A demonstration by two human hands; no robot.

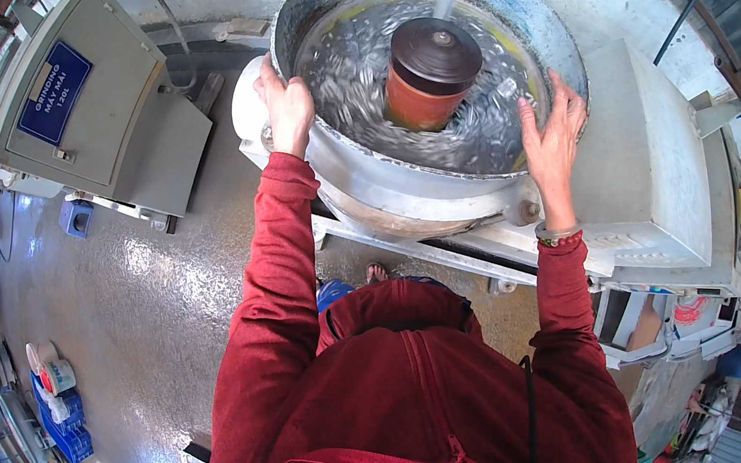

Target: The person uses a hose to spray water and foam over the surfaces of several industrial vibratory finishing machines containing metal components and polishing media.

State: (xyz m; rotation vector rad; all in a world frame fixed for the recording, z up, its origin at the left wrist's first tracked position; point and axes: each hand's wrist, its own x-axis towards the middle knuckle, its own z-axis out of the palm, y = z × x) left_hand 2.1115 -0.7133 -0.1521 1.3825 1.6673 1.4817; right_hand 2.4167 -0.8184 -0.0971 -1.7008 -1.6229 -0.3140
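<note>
Currently, the left hand [288, 110] is resting on the left rim of a round vibratory finishing bowl [402, 185], its grip hard to tell, while the right hand [554, 135] is lying over the right rim, thumb and fingers wide apart. The bowl is standing ahead; silvery pieces [344, 79] are blurring around its black-capped orange center post [430, 76].

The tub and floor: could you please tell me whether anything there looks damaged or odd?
The tub looks worn, the blue colour patchy on its inner wall; the floor shines, as if wet.
</note>
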